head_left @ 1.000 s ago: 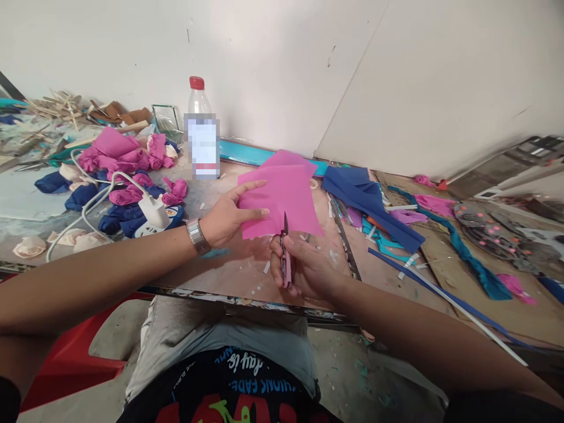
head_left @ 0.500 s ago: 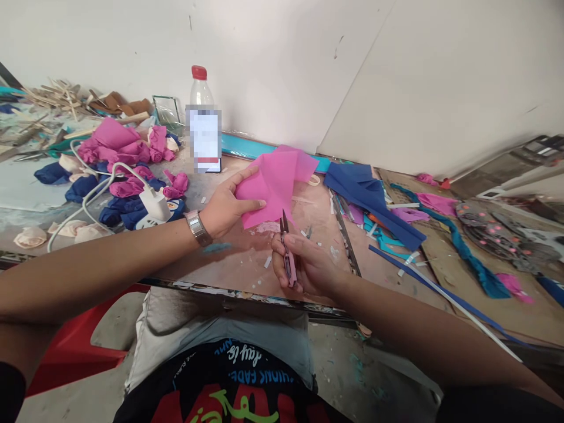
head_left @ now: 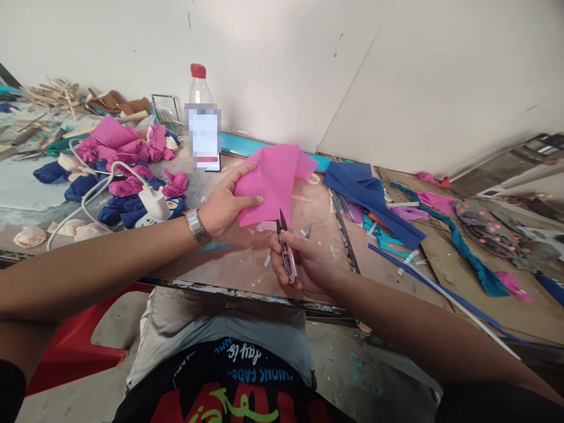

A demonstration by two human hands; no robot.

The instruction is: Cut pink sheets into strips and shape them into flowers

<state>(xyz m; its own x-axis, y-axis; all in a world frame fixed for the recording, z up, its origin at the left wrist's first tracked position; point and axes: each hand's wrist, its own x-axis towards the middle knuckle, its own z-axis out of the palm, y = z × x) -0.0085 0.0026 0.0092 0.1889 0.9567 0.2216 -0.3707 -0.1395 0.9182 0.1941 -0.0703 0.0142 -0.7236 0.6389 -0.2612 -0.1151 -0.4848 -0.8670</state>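
Observation:
My left hand [head_left: 229, 202] pinches the left part of a pink sheet [head_left: 275, 185], thumb on top, the fingers partly behind it. The sheet is raised above the table, creased, with another pink piece behind its right side. In my right hand [head_left: 299, 258] is a small pair of pink-handled scissors [head_left: 288, 252], gripped between thumb and fingers. Their dark blades point up and away from me, slightly parted, with the tips at the sheet's lower right edge.
A red-capped bottle [head_left: 200, 88] and a phone [head_left: 205, 138] stand by the wall. Pink and blue crumpled pieces [head_left: 114, 141] and a white charger with cable [head_left: 154, 202] lie left. Blue sheets [head_left: 374, 197] and a teal twisted strip [head_left: 462, 244] are right.
The scissors and my right hand have shifted slightly left. The pink sheet's near edge hangs a little differently, and its upper part now stands a bit higher. Both hands keep their hold.

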